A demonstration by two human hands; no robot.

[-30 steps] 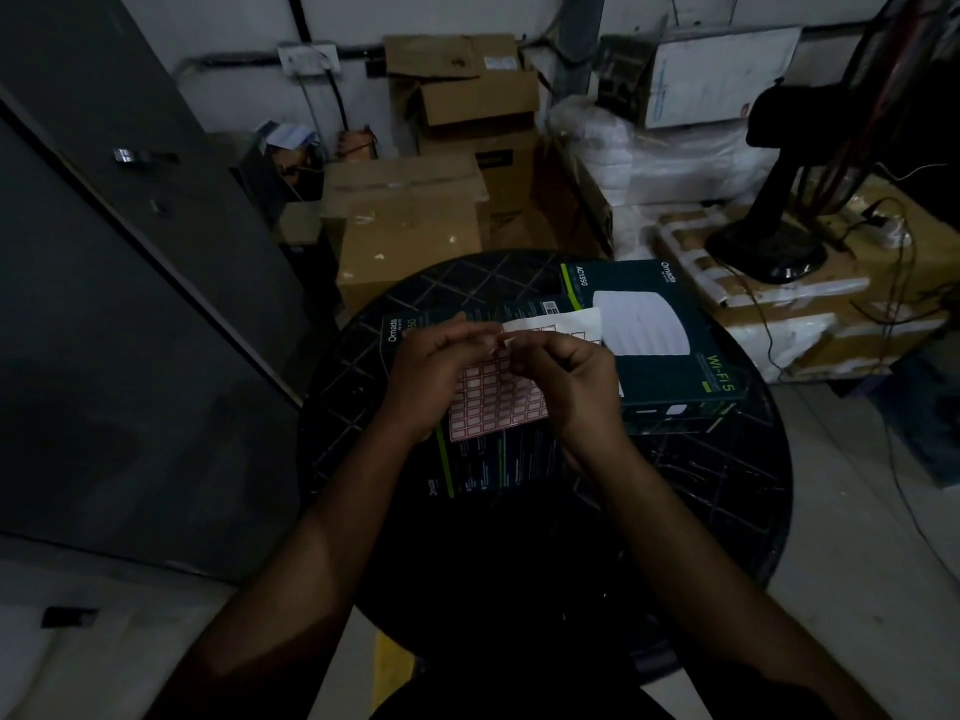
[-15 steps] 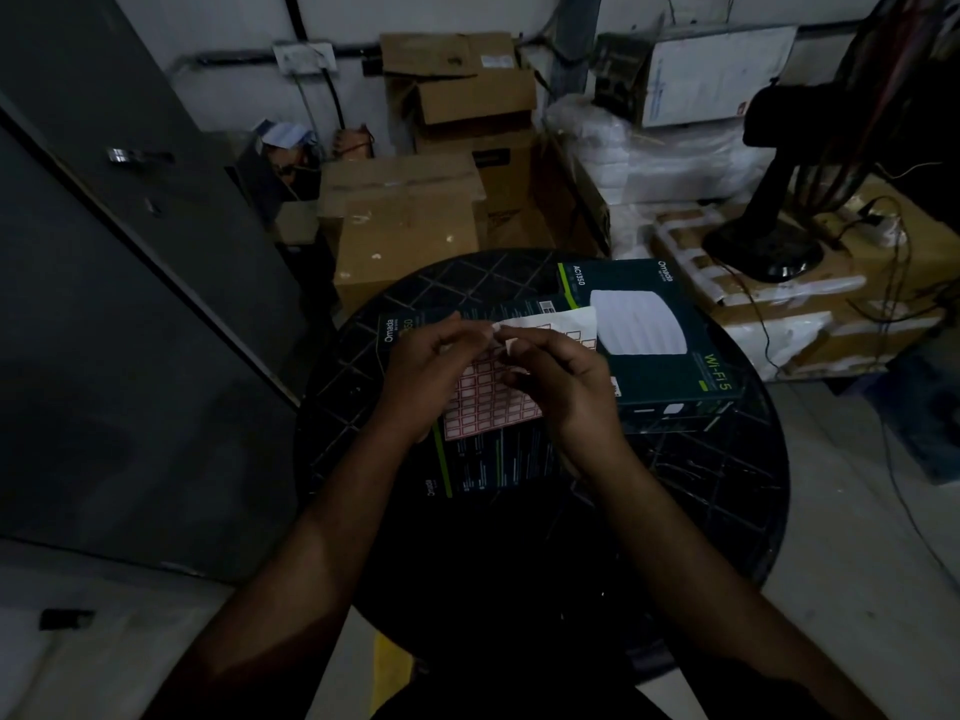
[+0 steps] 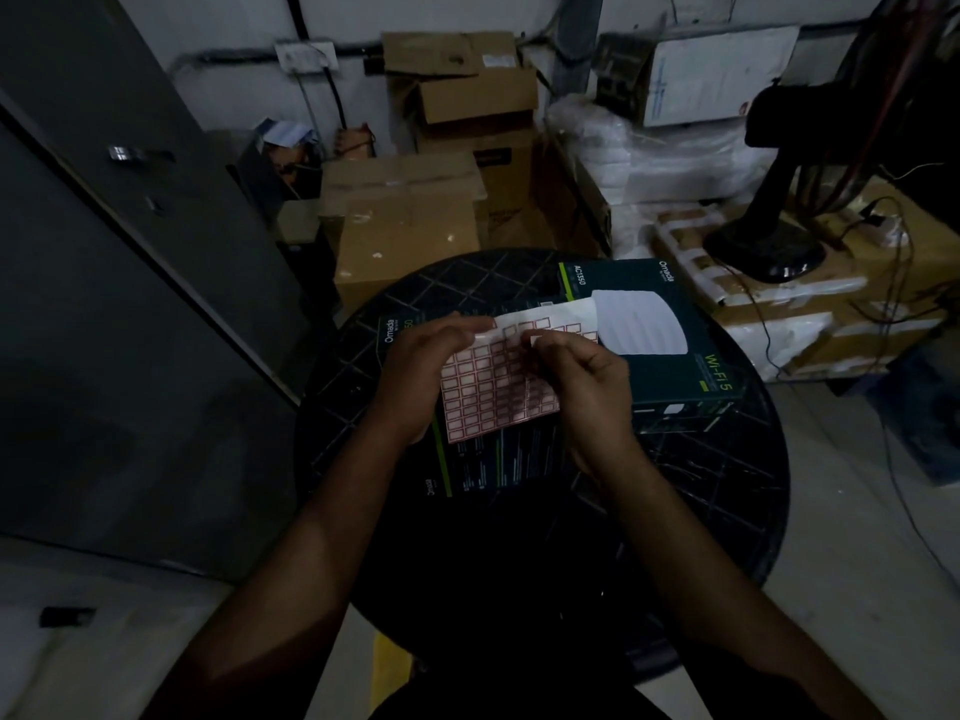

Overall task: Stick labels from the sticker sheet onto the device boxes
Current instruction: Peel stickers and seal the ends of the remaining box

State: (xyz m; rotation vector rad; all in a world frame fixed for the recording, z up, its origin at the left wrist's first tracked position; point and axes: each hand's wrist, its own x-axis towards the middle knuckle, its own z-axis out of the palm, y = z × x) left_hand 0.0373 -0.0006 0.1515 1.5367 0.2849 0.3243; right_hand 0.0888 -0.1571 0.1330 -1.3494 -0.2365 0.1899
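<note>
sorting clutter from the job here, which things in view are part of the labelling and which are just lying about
In the job:
sticker sheet
left hand
right hand
near device box
far device box

Just lying about:
cardboard cartons
fan
white wrapped bundle

Dim, murky wide-angle view (edges bowed), with deep shadow in the foreground.
</note>
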